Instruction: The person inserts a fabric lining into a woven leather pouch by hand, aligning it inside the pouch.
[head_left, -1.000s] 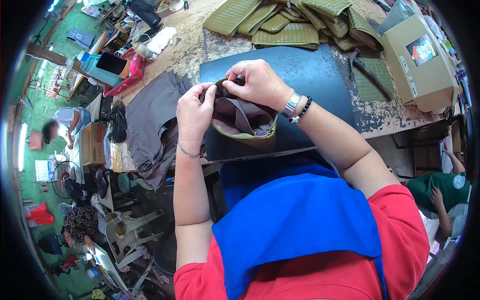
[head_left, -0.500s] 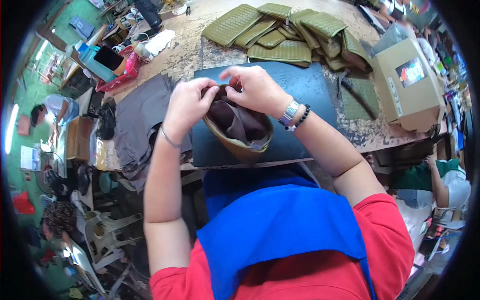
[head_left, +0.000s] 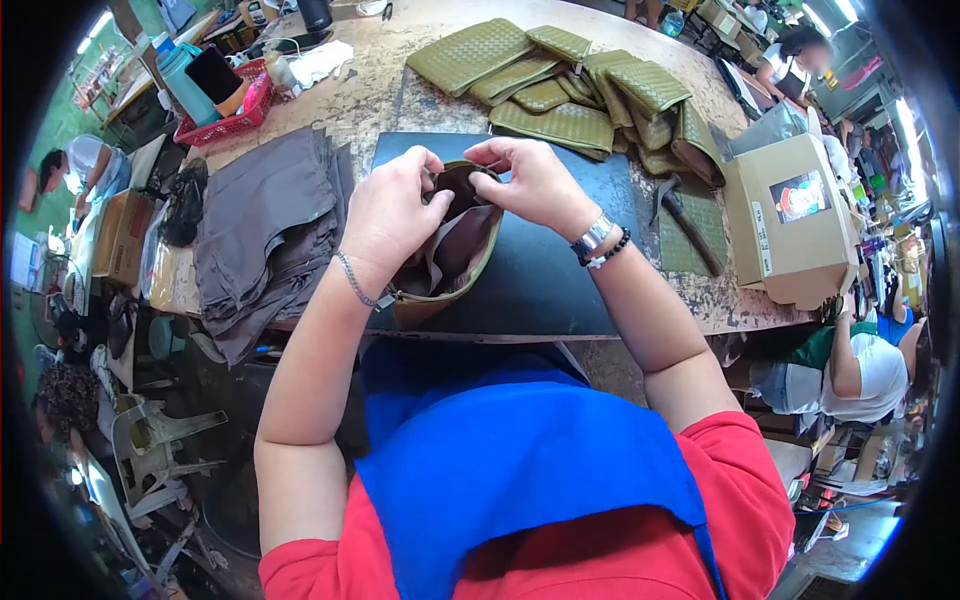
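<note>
An olive pouch (head_left: 482,262) with a dark brown lining (head_left: 458,250) is held with its mouth open over the dark board (head_left: 560,280). My left hand (head_left: 393,205) pinches the rim on the left, fingers curled over the edge. On the far right part of the rim, my right hand (head_left: 530,185) grips with thumb and fingers. The two hands are a short distance apart. A stack of dark grey-brown lining pieces (head_left: 265,225) lies left of the board.
Olive woven pouches (head_left: 560,130) are piled behind the board. A hammer (head_left: 690,225) rests on a green woven piece at the right, beside a cardboard box (head_left: 785,225). A red basket (head_left: 230,125) stands at the back left. Other people are at both sides.
The pouch has turned, its lower end swinging left. My right hand's fingers have closed onto the rim. The camera view has shifted slightly.
</note>
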